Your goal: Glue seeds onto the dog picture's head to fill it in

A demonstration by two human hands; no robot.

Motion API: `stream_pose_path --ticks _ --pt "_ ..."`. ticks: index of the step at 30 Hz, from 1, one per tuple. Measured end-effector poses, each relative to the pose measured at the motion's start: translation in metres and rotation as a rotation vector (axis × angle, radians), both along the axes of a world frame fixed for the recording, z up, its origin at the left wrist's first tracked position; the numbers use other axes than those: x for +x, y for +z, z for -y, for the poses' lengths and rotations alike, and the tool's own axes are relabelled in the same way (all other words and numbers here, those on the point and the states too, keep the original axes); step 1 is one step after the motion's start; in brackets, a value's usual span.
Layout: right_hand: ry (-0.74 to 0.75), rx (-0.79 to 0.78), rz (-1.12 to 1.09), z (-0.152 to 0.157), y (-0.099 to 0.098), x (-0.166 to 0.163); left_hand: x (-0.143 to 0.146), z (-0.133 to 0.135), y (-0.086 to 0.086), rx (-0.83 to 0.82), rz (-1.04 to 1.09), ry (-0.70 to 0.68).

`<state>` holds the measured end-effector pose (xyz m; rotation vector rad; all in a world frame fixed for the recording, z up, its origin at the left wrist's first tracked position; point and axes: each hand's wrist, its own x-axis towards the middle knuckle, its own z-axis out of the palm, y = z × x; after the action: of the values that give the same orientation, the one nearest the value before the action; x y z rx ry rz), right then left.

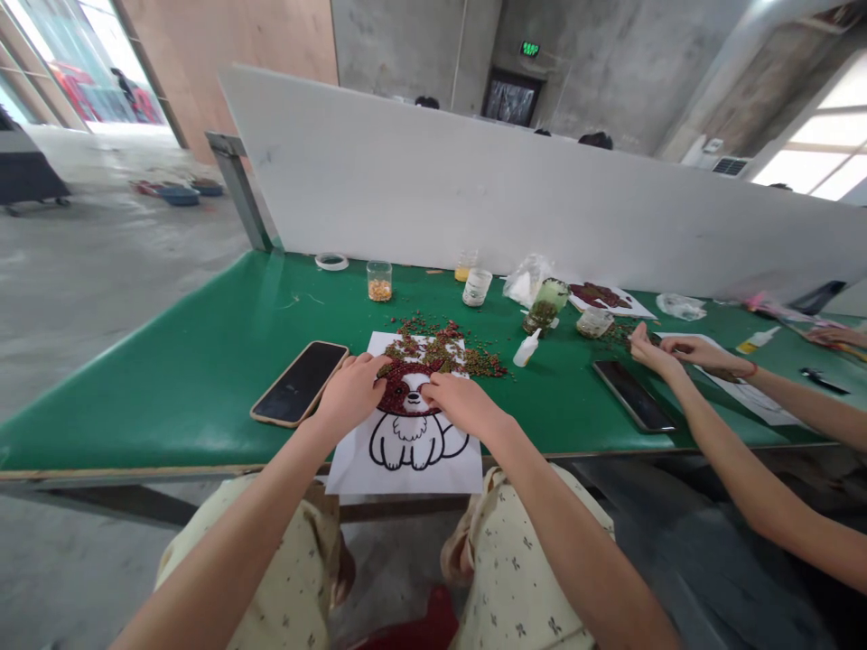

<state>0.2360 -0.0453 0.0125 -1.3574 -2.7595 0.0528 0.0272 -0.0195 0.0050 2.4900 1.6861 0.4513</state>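
1. Sheet of white paper (353, 462) bearing an outlined dog drawing lies by the near edge of the green bench (169, 388), its lower end jutting past that edge. Dark red grains fill much of the dog's head; the body below shows only black outline on white.
2. The left hand (353, 390) rests on the left side of the dog's head, fingers bent and fingertips down at the paper. Whether its grip pinches a grain I cannot tell.
3. The right hand (455, 399) reaches over the other side of the head, fingertips curled together near the muzzle. Its grip is also too small to read: I cannot tell if anything sits between the fingers.
4. Loose red and green grains (482, 363) spread over the top of the sheet and onto the bench beyond it.
5. A phone (299, 384) in a tan-edged case lies just beside the left hand, toward the bench's left end.
6. A white glue bottle (526, 348) is right of the grains, with a greenish jar (544, 311) behind it.
7. Near the bench's far edge are a cup of orange kernels (379, 283) and a white jar (478, 288).
8. At the near edge, farther right, a co-worker's hands (651, 350) are over another sheet (772, 404).
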Motion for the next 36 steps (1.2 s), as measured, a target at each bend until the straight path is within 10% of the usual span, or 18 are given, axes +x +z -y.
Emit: stream_pose_path --ticks 36 --pt "0.001 -0.002 -0.053 -0.0022 -0.0048 -0.0005 0.0029 0.0025 0.0017 -0.023 -0.026 0.01"
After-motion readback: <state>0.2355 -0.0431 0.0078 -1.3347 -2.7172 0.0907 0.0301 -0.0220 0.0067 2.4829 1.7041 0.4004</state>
